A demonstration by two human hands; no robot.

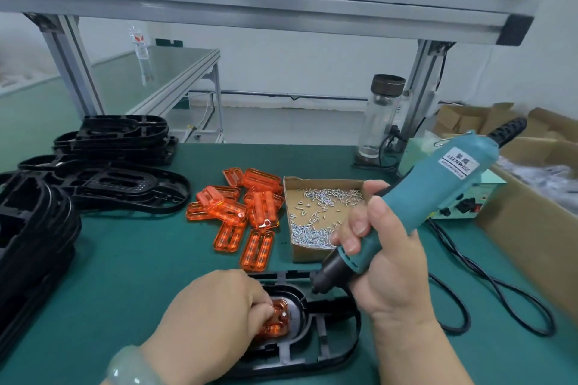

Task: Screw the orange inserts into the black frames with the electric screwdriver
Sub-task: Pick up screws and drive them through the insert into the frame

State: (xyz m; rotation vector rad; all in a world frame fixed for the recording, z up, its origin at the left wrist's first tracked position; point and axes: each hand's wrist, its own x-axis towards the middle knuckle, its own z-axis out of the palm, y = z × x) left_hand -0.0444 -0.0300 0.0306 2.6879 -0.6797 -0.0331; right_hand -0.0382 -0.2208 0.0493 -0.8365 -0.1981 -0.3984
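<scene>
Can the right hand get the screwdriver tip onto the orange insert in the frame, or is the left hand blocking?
Probably yes: the left hand covers part of the insert, its right end is bare, and the screwdriver tip hangs nearby.

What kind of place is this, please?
Probably a small factory assembly bench: a box of loose screws, stacked black frames, and a corded electric screwdriver in the right hand.

Glossy translucent orange plastic inserts (237,212), matt black plastic frame (328,344), cardboard box (312,251)
</scene>
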